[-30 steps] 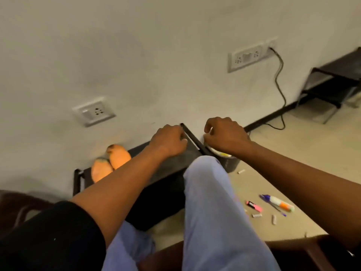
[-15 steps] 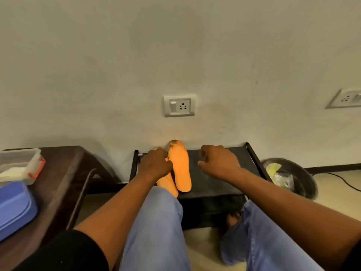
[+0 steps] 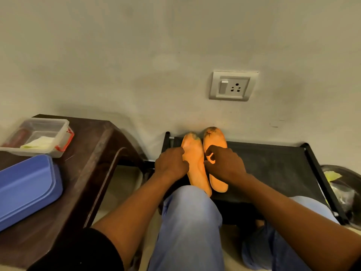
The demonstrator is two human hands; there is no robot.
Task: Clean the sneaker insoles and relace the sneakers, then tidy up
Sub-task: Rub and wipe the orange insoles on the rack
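1. Two orange insoles lay side by side, edges touching, on the left part of a low black rack [image 3: 273,169]: the left insole [image 3: 195,165] and the right insole [image 3: 215,141]. Both toe ends, at the far end beside the wall [image 3: 136,55], bore dark stains.
2. The rack's top was otherwise bare to the right of the insoles, bounded by a black frame rail along its right edge.
3. A wall socket [image 3: 231,86] sat above the rack.
4. A dark brown table [image 3: 88,153] stood to the left, apart from the rack by a strip of floor. It carried a clear lidded container [image 3: 39,135] and a blue box [image 3: 25,184].
5. A dark bowl [image 3: 345,188] stood on the floor just right of the rack.
6. The left hand [image 3: 172,163] rested with curled fingers on the left insole's outer edge; whether it gripped could not be determined.
7. The right hand [image 3: 224,163] lay on the right insole, thumb and forefinger curled together in a loop; a firm hold could not be confirmed.
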